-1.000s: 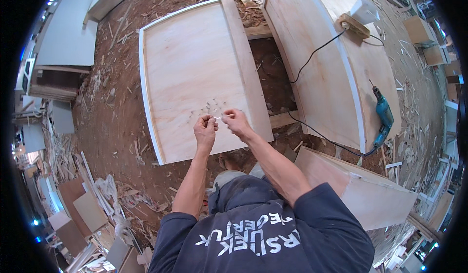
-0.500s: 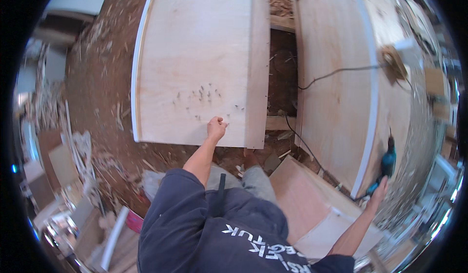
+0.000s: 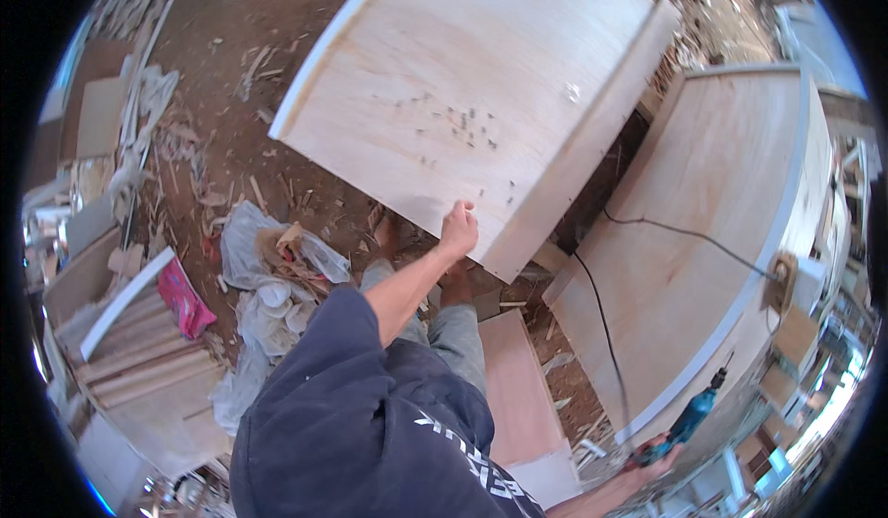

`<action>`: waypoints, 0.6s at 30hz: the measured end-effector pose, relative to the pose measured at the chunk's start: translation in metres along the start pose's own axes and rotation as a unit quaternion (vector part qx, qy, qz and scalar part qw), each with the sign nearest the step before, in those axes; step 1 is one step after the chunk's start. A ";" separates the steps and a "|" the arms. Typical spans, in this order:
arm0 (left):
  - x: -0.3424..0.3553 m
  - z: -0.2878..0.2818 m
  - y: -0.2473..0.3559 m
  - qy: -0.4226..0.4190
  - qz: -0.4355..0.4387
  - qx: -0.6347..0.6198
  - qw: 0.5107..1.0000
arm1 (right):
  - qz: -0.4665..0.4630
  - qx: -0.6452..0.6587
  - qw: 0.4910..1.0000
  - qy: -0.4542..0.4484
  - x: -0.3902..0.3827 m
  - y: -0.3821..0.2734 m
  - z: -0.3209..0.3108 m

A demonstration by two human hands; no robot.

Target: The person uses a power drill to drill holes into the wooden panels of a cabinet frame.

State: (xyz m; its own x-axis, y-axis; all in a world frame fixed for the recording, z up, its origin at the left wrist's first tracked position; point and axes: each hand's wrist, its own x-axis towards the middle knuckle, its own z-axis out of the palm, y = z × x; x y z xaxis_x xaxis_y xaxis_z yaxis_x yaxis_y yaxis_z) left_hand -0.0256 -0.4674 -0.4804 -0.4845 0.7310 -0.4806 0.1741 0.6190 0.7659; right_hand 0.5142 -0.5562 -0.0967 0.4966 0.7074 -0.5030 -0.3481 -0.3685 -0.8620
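Teal power drill [image 3: 694, 413] sits at the lower right of the frame, its bit pointing toward the upper right, with the right hand [image 3: 659, 458] wrapped around its rear end. Near the middle of the frame, the left hand [image 3: 460, 229] is over the near edge of a white-edged plywood panel [image 3: 370, 74], its fingers curled closed; whether they pinch anything I cannot tell. Small dark screws [image 3: 467, 128] lie scattered on the panel, most in a loose cluster above the left hand, a few nearer to it on the right. A small shiny scrap [image 3: 573, 92] lies farther up the panel. At the right of the frame stands a second plywood piece [image 3: 694, 185], with a black cord [image 3: 601, 314] running down across its near corner toward the drill. A pinkish board [image 3: 518, 379] lies at lower centre, beside the person's legs. Crumpled clear plastic bags [image 3: 254, 240] and a pink packet [image 3: 183, 301] are at the left, and wood scraps litter the brown floor [image 3: 231, 18].
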 end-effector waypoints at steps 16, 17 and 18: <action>-0.036 -0.265 0.023 0.040 -0.220 -0.789 0.572 | 0.160 -0.271 0.826 -0.468 -0.166 0.205 0.499; -0.033 -0.276 0.015 0.056 -0.216 -0.810 0.542 | 0.153 -0.300 0.815 -0.472 -0.176 0.212 0.513; -0.031 -0.285 0.005 0.065 -0.207 -0.822 0.526 | 0.150 -0.320 0.802 -0.482 -0.185 0.219 0.528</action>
State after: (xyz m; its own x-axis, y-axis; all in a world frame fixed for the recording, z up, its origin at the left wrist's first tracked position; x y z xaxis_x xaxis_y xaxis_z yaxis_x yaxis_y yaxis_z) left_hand -0.2540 -0.5688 -0.3404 -0.2625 0.5401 -0.7997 -0.8951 -0.4458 -0.0073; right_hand -0.0738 -0.4488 -0.1587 -0.4866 0.5533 -0.6760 0.2947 -0.6245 -0.7233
